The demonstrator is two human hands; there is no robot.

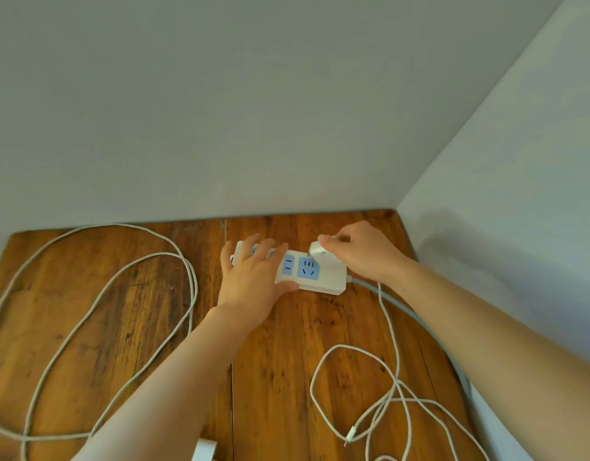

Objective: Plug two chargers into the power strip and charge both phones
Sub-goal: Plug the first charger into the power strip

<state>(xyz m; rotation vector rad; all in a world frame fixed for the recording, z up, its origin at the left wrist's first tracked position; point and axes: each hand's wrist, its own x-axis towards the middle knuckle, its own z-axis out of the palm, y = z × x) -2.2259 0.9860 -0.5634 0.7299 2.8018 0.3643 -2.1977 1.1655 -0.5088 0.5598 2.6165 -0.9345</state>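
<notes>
A white power strip [323,281] with blue sockets lies near the far edge of the wooden table [280,361]. My left hand [253,277] lies flat over its left half, thumb against the near side, pinning it down. My right hand [360,252] pinches a white charger [317,249], held tilted just above the strip's rightmost blue socket. The charger's white cable [390,327] runs from under my right hand toward me into loose loops, ending in a free connector [351,434]. No phone is in view.
A second long white cable [120,271] loops over the table's left half. A white block [204,450], perhaps another charger, shows at the bottom edge. The strip's grey cord [416,316] runs along the right side. Walls meet in a corner behind the table.
</notes>
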